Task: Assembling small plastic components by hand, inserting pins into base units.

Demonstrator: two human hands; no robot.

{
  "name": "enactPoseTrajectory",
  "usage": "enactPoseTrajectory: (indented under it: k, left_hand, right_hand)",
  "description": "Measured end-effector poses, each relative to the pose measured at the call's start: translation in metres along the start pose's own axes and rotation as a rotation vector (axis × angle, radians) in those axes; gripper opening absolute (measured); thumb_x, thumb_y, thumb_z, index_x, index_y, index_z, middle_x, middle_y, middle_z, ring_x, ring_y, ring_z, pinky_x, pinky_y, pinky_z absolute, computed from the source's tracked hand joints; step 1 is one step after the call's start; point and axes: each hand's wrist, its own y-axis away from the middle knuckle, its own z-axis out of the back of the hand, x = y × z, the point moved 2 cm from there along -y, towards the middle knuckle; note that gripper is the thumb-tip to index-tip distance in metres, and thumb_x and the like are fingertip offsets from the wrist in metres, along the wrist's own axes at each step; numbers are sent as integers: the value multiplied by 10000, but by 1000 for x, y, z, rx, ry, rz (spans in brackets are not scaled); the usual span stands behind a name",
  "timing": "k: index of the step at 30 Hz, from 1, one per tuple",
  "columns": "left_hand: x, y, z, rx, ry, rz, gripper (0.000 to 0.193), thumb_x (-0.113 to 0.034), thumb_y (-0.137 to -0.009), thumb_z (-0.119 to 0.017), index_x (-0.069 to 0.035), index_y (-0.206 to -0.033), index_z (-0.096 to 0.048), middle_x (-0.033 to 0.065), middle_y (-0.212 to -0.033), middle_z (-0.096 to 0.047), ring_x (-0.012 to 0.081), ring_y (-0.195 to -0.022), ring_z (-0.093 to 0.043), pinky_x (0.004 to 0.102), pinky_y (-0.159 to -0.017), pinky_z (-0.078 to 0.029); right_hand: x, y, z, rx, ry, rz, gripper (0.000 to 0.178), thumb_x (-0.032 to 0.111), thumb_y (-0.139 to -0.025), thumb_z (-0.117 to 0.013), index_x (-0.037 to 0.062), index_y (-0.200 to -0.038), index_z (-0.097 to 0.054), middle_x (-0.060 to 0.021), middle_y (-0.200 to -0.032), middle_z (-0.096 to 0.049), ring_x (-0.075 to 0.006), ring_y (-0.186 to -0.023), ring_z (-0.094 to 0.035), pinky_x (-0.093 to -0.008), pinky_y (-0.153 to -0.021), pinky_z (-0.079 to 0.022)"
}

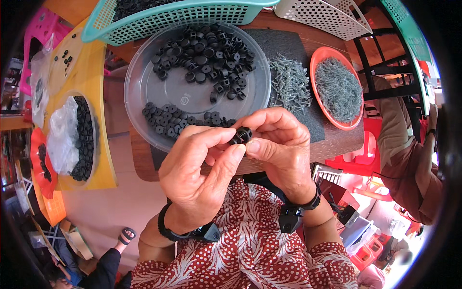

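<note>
Between my two hands is a small round black plastic part with a rim and a darker gap around its middle. My left hand pinches it with thumb and index finger from the left. From the right, the thumb and fingertips of my right hand close on the same part. Just beyond my fingers stands a clear round plastic tub. Rounded black caps lie heaped in its far half. Small blocky black pieces with holes are gathered in its near half, partly hidden by my left hand.
Thin metal screws lie piled on a dark mat; more fill an orange-red dish. A teal basket and a white perforated basket stand behind. On the left, a yellow table holds another tub of black parts. People are nearby.
</note>
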Motion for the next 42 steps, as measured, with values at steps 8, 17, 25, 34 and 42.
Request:
enactPoseTrajectory:
  k: [8,17,25,34,42]
  left_hand:
    - [1,1,0,24,65,86,222,21,-732,-730,22,-934,-639,71,-811,-604,80,-651,-542,192,-556,-428]
    - [1,1,1,116,163,315,229,76,-765,-685,50,-977,-604,35,-865,-592,82,-763,-559,194,-693,-449]
    - [-2,-1,0,111,219,375,283,68,-740,-706,43,-1006,-610,30,-846,-603,80,-752,-553,189,-695,-449]
    - [1,-2,-3,78,184,319,222,-29,-748,-739,17,-938,-636,-5,-749,-592,33,-670,-526,173,-582,-433]
    - [2,-1,0,159,188,354,319,77,-736,-703,51,-1036,-597,19,-834,-586,66,-755,-538,179,-686,-439]
  right_hand:
    - [4,8,-1,-90,108,-54,257,-51,-831,-613,-6,-1084,-613,-84,-997,-660,-112,-869,-607,-242,-762,-508]
    - [4,8,-3,-127,68,-9,206,-51,-832,-612,-22,-1036,-602,-92,-947,-666,-115,-836,-614,-238,-737,-508]
    - [6,8,2,-127,29,-74,192,-37,-820,-634,-11,-1009,-607,-82,-927,-670,-106,-801,-613,-222,-692,-495]
    - [6,9,1,-140,3,-83,188,-54,-814,-633,-15,-997,-614,-87,-917,-671,-110,-796,-622,-223,-693,-505]
    - [8,13,-3,-166,73,-103,187,-58,-826,-622,-21,-1009,-634,-79,-903,-671,-90,-777,-613,-218,-690,-511]
